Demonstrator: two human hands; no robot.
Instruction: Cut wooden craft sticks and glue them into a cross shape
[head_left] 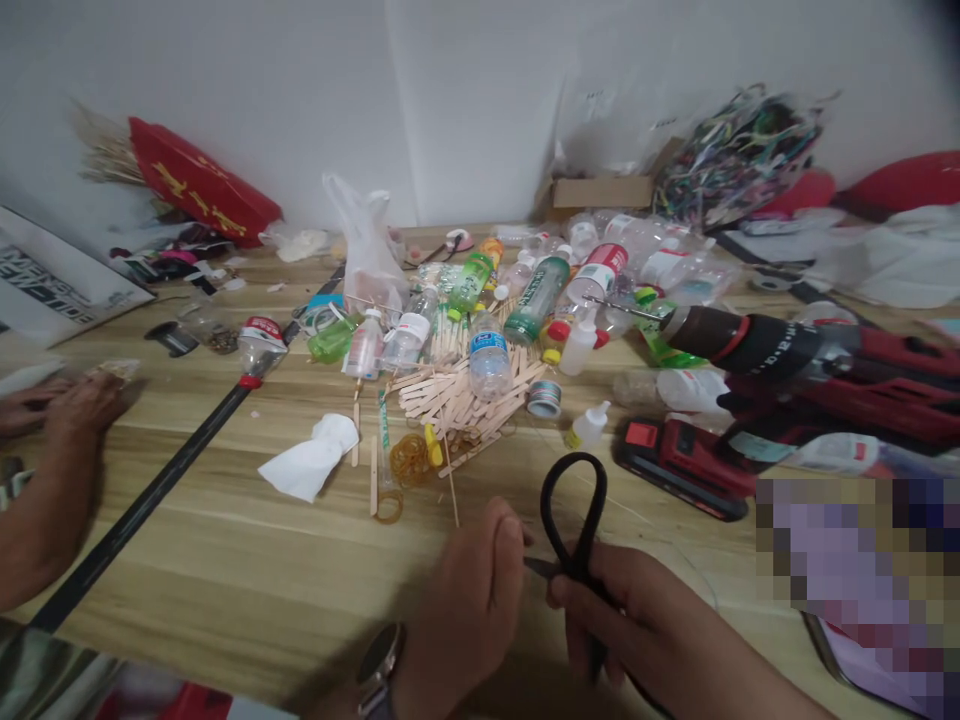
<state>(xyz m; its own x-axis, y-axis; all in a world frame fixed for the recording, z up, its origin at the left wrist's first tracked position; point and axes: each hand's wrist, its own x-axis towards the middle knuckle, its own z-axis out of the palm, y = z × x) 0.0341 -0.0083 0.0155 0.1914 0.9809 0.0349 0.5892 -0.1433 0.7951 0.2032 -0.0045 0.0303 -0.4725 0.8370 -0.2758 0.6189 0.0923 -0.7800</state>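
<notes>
In the head view my left hand (480, 590), with a watch (381, 655) on its wrist, is closed with the thumb pressed to the curled fingers. What it pinches, if anything, is hidden. My right hand (622, 600) grips a pair of black-handled scissors (553, 500); one handle loop stands up and the blade tip points left, close to my left fingertips. Beyond my hands lie a pile of wooden craft sticks (450, 400), a bundle of rubber bands (411, 460) and a small dropper bottle (589, 425).
To the right, a red and black cordless drill (780, 370) rests with its bit pointing left. Plastic bottles (540, 300) crowd the back. A crumpled tissue (311, 460) and a long black strip (165, 480) lie leftward. Another person's hands (75, 410) are at the far left.
</notes>
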